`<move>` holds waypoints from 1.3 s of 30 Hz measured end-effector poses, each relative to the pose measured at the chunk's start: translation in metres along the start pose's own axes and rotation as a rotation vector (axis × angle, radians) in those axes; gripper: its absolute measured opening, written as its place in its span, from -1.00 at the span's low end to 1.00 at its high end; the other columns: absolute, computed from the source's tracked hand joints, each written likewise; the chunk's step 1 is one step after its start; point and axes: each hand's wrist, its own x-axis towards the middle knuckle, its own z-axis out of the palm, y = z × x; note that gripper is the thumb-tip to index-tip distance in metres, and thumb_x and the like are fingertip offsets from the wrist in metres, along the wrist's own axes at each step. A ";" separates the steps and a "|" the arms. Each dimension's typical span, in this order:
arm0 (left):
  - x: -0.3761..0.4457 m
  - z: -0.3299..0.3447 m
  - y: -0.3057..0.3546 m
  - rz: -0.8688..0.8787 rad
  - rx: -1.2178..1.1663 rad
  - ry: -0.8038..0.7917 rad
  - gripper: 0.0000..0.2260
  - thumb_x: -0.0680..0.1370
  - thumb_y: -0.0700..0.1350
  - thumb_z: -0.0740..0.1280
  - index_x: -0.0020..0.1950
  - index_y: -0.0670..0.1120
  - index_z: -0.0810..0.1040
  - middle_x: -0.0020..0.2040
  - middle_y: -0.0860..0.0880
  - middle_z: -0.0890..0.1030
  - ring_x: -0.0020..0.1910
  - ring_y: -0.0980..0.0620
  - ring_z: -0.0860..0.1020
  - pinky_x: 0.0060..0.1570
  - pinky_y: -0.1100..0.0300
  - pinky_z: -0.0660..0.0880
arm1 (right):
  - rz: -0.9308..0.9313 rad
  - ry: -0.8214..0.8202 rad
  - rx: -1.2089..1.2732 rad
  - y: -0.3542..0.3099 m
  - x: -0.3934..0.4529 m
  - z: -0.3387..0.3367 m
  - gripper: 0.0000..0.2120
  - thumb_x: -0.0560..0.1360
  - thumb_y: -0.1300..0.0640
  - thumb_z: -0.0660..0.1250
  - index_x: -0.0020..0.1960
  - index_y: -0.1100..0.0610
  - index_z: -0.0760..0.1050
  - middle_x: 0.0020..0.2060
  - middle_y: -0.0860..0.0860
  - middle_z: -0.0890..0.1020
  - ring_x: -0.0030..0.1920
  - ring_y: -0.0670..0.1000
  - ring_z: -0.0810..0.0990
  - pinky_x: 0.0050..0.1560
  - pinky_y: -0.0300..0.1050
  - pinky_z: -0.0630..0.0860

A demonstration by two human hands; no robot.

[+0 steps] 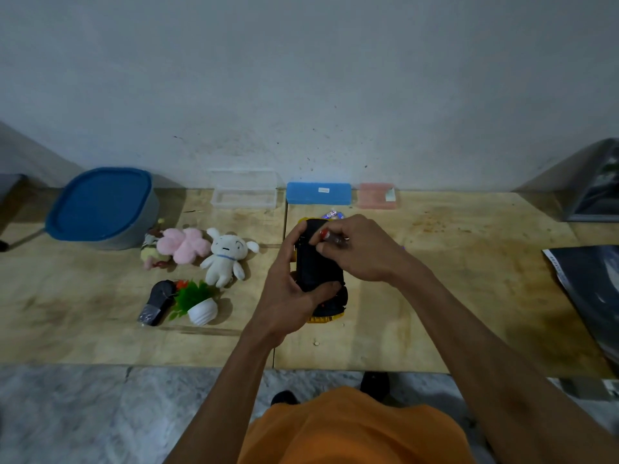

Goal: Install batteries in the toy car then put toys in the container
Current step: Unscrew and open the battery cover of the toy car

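A yellow toy car (322,269) lies upside down at the table's middle, its black underside facing up. My left hand (290,289) grips the car's left side, thumb across its near end. My right hand (358,249) pinches a red-tipped battery (330,236) over the car's far end. A battery pack (333,215) peeks out behind the car. Left of the car lie a white plush (225,256), a pink plush (182,244) and a small doll (150,251). The grey container with a blue lid (100,205) stands at the far left.
A black remote (157,301) and a small potted plant (199,301) lie near the plushes. A clear box (244,194), a blue box (318,193) and a pink box (376,195) line the wall. Dark sheets (589,283) cover the table's right end.
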 end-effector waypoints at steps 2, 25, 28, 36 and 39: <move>-0.001 -0.005 -0.001 -0.008 -0.003 0.005 -0.14 0.43 -0.35 0.54 0.57 0.17 0.23 0.37 0.26 0.48 0.24 0.19 0.59 0.14 0.01 0.63 | -0.008 -0.005 -0.007 -0.003 0.001 0.004 -0.84 0.56 0.18 0.35 0.09 0.03 0.64 -0.13 -0.14 0.59 -0.12 -0.21 0.55 -0.23 -0.57 0.38; -0.027 -0.075 -0.060 -0.096 0.047 -0.041 -0.10 0.38 -0.30 0.60 0.57 0.15 0.25 0.44 0.06 0.44 0.37 0.02 0.50 0.18 -0.01 0.62 | 0.332 0.264 0.414 0.000 -0.003 0.111 -0.92 0.40 0.24 0.55 -0.12 0.13 0.70 -0.32 -0.10 0.66 -0.33 -0.29 0.58 -0.30 -0.42 0.44; -0.019 -0.071 -0.064 -0.110 0.056 -0.029 -0.10 0.37 -0.30 0.60 0.57 0.15 0.25 0.43 0.04 0.45 0.34 0.05 0.51 0.11 0.10 0.64 | 0.385 0.255 0.467 0.007 0.005 0.108 -0.90 0.40 0.26 0.54 -0.10 0.17 0.68 -0.35 -0.09 0.64 -0.41 -0.29 0.55 -0.37 -0.42 0.43; 0.016 -0.064 -0.064 -0.171 0.097 -0.002 -0.11 0.39 -0.30 0.59 0.57 0.16 0.24 0.43 0.21 0.42 0.31 0.07 0.55 0.14 0.00 0.64 | 0.399 0.142 0.581 0.027 0.033 0.084 -0.98 0.47 0.27 0.48 -0.11 0.22 0.65 -0.53 -0.19 0.55 -0.50 -0.25 0.45 -0.50 -0.41 0.34; 0.033 -0.062 -0.065 -0.219 0.114 0.044 -0.14 0.40 -0.29 0.58 0.56 0.17 0.26 0.30 0.44 0.43 0.25 0.17 0.58 0.19 -0.01 0.62 | 0.429 0.265 0.696 0.044 0.053 0.067 -0.96 0.47 0.25 0.48 -0.14 0.15 0.64 -0.49 -0.18 0.55 -0.51 -0.23 0.42 -0.53 -0.40 0.30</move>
